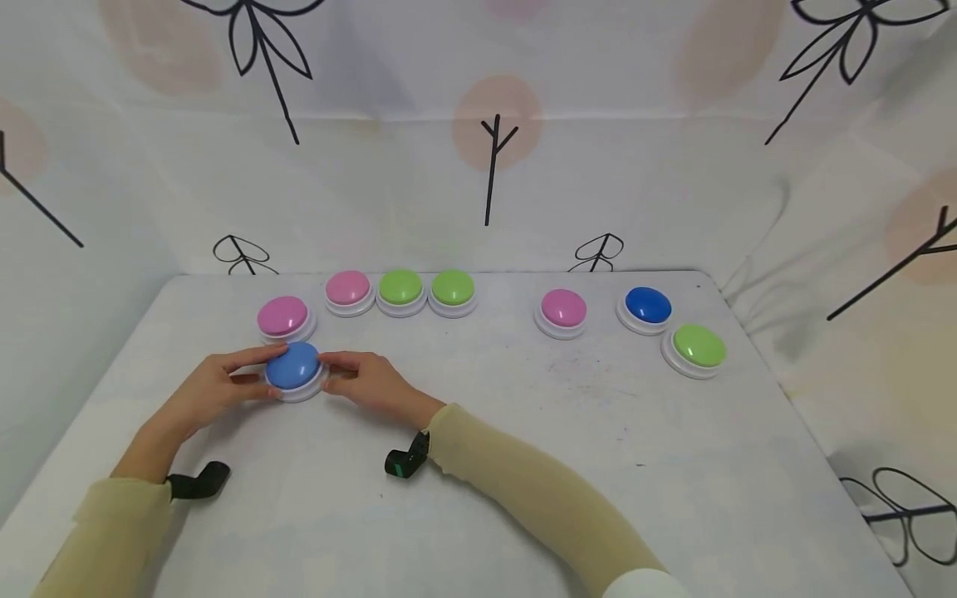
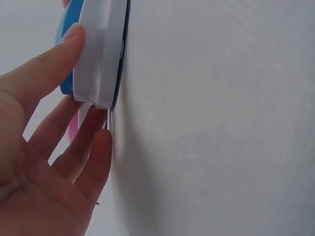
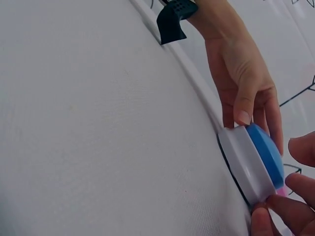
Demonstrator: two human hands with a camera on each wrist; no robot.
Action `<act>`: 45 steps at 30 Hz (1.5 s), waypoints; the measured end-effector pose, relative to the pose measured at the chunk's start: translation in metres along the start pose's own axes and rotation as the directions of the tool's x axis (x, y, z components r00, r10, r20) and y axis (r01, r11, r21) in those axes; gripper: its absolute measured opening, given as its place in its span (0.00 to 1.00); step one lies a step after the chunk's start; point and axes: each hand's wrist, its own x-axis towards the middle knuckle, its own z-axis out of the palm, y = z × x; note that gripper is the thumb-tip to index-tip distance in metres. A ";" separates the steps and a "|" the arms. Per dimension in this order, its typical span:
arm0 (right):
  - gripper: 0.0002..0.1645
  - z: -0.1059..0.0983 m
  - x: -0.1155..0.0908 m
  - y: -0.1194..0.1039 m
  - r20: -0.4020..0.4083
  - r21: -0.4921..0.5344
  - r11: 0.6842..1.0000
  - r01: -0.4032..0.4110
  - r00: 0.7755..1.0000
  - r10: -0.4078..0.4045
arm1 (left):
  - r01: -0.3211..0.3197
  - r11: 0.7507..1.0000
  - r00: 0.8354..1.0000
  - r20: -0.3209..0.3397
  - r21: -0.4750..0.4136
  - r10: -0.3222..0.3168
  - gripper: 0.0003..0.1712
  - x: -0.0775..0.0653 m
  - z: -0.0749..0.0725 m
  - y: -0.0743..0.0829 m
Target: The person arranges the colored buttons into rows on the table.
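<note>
A blue push button (image 1: 293, 365) with a white round base lies at the left of the white table. My left hand (image 1: 213, 390) grips its left side, and in the left wrist view the thumb (image 2: 74, 42) lies along the base while other fingers reach under its lower edge. From the right, my right hand (image 1: 374, 386) holds the same button by its rim. The right wrist view shows right-hand fingers (image 3: 290, 211) at the base, with the left hand (image 3: 246, 83) on the opposite side. Just behind stands a pink button (image 1: 282, 316), close to the blue one.
Along the table's (image 1: 478, 482) far edge stand another pink button (image 1: 348, 288) and two green buttons (image 1: 400, 287) side by side. Farther right are a pink button (image 1: 564, 308), a dark blue button (image 1: 648, 306) and a green button (image 1: 699, 345). A patterned cloth (image 1: 404, 183) hangs behind.
</note>
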 end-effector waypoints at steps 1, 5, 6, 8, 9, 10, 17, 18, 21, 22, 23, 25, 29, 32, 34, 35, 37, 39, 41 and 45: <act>0.28 0.000 0.000 0.000 -0.001 -0.004 1.000 -0.002 1.000 0.002 | 0.004 1.000 1.000 -0.002 0.001 -0.004 0.42 0.000 0.000 0.000; 0.28 0.002 -0.001 -0.001 -0.008 -0.023 1.000 -0.010 1.000 0.010 | 0.017 1.000 1.000 -0.010 0.014 -0.017 0.43 0.000 0.000 0.001; 0.29 0.002 -0.001 -0.001 -0.010 -0.028 1.000 -0.011 1.000 0.011 | 0.019 1.000 1.000 -0.012 0.016 -0.019 0.43 0.000 0.000 0.001; 0.29 0.003 -0.001 -0.001 -0.016 -0.040 0.999 -0.007 1.000 0.006 | 0.025 0.999 1.000 -0.018 0.023 -0.025 0.43 0.000 0.001 0.001; 0.29 0.003 -0.001 -0.002 -0.021 -0.048 0.999 -0.005 1.000 0.004 | 0.028 0.999 0.999 -0.022 0.026 -0.028 0.43 0.000 0.001 0.001; 0.29 0.003 -0.001 -0.002 -0.024 -0.057 0.998 -0.002 1.000 0.000 | 0.032 0.999 0.999 -0.025 0.029 -0.031 0.43 0.000 0.002 0.002; 0.31 0.002 -0.003 -0.005 -0.041 -0.122 0.992 0.024 0.999 -0.030 | 0.036 0.996 0.998 -0.048 0.087 -0.032 0.43 0.001 0.003 0.013; 0.32 0.002 -0.004 -0.006 -0.041 -0.125 0.992 0.022 0.999 -0.027 | 0.034 0.995 0.998 -0.053 0.092 -0.029 0.43 0.001 0.003 0.015; 0.33 0.000 -0.007 -0.008 -0.046 -0.129 0.992 0.011 0.999 -0.017 | 0.031 0.995 0.997 -0.067 0.100 -0.024 0.44 0.002 0.004 0.020; 0.34 0.000 -0.008 -0.009 -0.050 -0.129 0.992 0.009 0.999 -0.016 | 0.031 0.994 0.997 -0.071 0.103 -0.024 0.44 0.002 0.005 0.021; 0.34 -0.001 -0.009 -0.009 -0.056 -0.129 0.992 0.008 0.998 -0.015 | 0.028 0.994 0.997 -0.074 0.106 -0.020 0.44 0.002 0.006 0.022; 0.34 -0.002 -0.011 -0.010 -0.076 -0.127 0.992 0.009 0.997 -0.019 | 0.022 0.994 0.997 -0.080 0.106 -0.013 0.44 0.003 0.007 0.025; 0.31 -0.004 -0.012 -0.008 -0.159 -0.101 0.995 0.026 0.986 -0.042 | -0.021 0.995 0.994 -0.101 0.102 0.032 0.40 0.005 0.011 0.031; 0.30 -0.005 -0.012 -0.005 -0.233 -0.063 0.997 0.054 0.970 -0.067 | -0.072 0.992 0.989 -0.118 0.100 0.083 0.37 0.006 0.016 0.037; 0.30 -0.006 -0.012 -0.003 -0.270 -0.043 0.997 0.071 0.960 -0.080 | -0.100 0.990 0.985 -0.129 0.101 0.112 0.36 0.007 0.020 0.041; 0.29 -0.007 -0.012 -0.002 -0.286 -0.028 0.997 0.075 0.955 -0.080 | -0.108 0.989 0.984 -0.133 0.099 0.121 0.35 0.008 0.022 0.044; 0.30 -0.009 -0.013 -0.001 -0.308 -0.008 0.997 0.070 0.949 -0.069 | -0.119 0.988 0.981 -0.144 0.101 0.133 0.35 0.009 0.027 0.048; 0.30 -0.012 -0.015 0.000 -0.326 0.013 0.999 0.053 0.944 -0.046 | -0.124 0.986 0.979 -0.151 0.107 0.140 0.35 0.011 0.032 0.052; 0.30 -0.016 -0.017 0.000 -0.338 0.049 0.998 0.031 0.941 -0.013 | -0.134 0.985 0.976 -0.156 0.112 0.151 0.35 0.014 0.036 0.055; 0.30 -0.027 -0.021 0.003 -0.338 0.125 0.992 0.006 0.940 0.037 | -0.160 0.980 0.970 -0.166 0.117 0.178 0.35 0.022 0.045 0.062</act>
